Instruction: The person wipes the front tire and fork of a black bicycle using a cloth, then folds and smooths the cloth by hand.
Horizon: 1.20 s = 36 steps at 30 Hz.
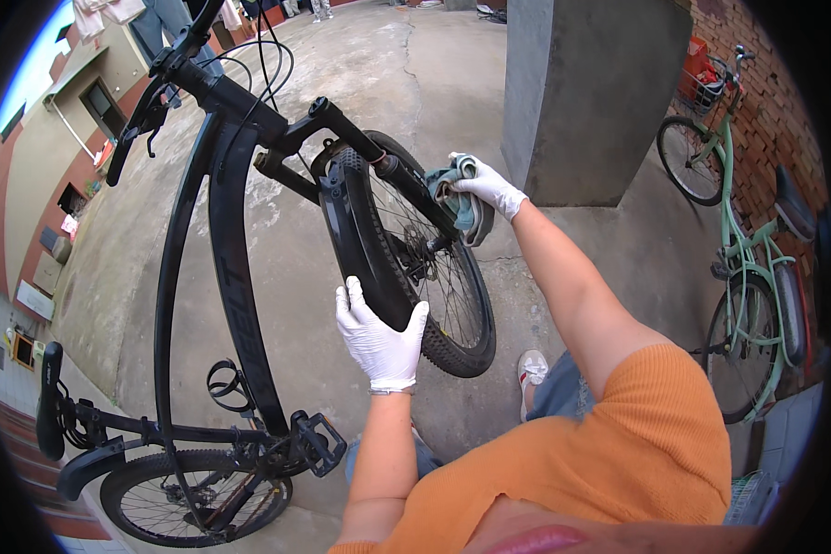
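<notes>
A black mountain bike [232, 208] stands before me with its front wheel [467, 305] turned toward my side. My left hand [381, 343], in a white glove, grips the lower end of the black front mudguard [360, 249], fingers on one side and thumb on the other. In my right hand [490, 188], also gloved, is a bunched blue-green and grey cloth [460, 197]. The cloth is beside the lower leg of the suspension fork [415, 190] and appears to touch it. My right fingertips are partly hidden in its folds.
A square concrete pillar [588, 104] rises beyond my right hand. To the right, a mint-green bicycle [730, 201] with a front basket stands by a brick wall [769, 90]. The black bike's pedal [322, 443] juts out near my left forearm. Clothes [159, 31] hang at the upper left.
</notes>
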Tool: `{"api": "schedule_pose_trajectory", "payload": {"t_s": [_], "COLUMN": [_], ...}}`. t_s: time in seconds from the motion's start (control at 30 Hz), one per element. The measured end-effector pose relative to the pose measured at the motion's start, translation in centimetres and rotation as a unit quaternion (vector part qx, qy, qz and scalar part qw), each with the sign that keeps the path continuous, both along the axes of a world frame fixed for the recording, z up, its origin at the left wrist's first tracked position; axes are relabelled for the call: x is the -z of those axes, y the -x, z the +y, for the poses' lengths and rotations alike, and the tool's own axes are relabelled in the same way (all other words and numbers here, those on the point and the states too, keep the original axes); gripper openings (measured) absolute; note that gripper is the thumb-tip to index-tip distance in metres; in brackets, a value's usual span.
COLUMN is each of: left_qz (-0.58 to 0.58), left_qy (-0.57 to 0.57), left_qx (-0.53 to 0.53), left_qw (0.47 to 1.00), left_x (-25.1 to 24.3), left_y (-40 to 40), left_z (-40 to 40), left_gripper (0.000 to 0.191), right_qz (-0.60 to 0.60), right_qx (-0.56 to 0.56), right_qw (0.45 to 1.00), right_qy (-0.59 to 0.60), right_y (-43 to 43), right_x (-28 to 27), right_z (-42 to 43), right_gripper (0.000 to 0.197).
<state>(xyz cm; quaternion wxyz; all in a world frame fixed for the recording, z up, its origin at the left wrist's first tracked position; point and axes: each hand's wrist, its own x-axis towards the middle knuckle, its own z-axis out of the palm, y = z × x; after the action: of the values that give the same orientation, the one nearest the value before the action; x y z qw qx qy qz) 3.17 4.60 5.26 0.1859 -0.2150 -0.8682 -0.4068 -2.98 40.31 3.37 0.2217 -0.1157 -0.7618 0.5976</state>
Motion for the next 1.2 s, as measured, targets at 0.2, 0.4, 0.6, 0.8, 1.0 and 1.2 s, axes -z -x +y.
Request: {"api": "schedule_pose_trajectory", "payload": {"t_s": [0.2,0.4,0.6,0.8,1.0,1.2], "left_qz": [0.018,0.023,0.016,0.018,0.026,0.024], "left_qy": [0.011,0.006,0.011,0.012,0.014,0.022], "left_qx": [0.011,0.023,0.027,0.028,0.026,0.019], "left_qw": [1.000,0.999,0.999,0.999,0.999,0.999], "left_x": [1.4,1.6,1.8,2.0,2.3,2.4], "left_y": [0.7,0.9,1.3,1.5,1.6,1.7], "left_z": [-0.1,0.4,0.2,0.0,-0.1,-0.3], "left_gripper": [0.096,0.095,0.095,0.097,0.098,0.098], "right_qz": [-0.092,-0.173,-0.271,-0.293,-0.281,-0.280], "right_qx": [-0.112,-0.117,-0.053,0.000,0.109,0.144], "right_qw": [0.987,0.976,0.960,0.954,0.952,0.949], "right_qy": [0.069,0.069,0.045,0.063,0.055,0.006], "right_y": [5.0,6.7,5.5,4.4,3.0,-0.4], "right_x": [-6.3,-2.1,5.6,8.0,11.8,13.7], "right_z": [-3.9,-2.7,0.4,0.3,1.1,-0.4], "right_gripper": [0.036,0.026,0.026,0.028,0.039,0.050]}}
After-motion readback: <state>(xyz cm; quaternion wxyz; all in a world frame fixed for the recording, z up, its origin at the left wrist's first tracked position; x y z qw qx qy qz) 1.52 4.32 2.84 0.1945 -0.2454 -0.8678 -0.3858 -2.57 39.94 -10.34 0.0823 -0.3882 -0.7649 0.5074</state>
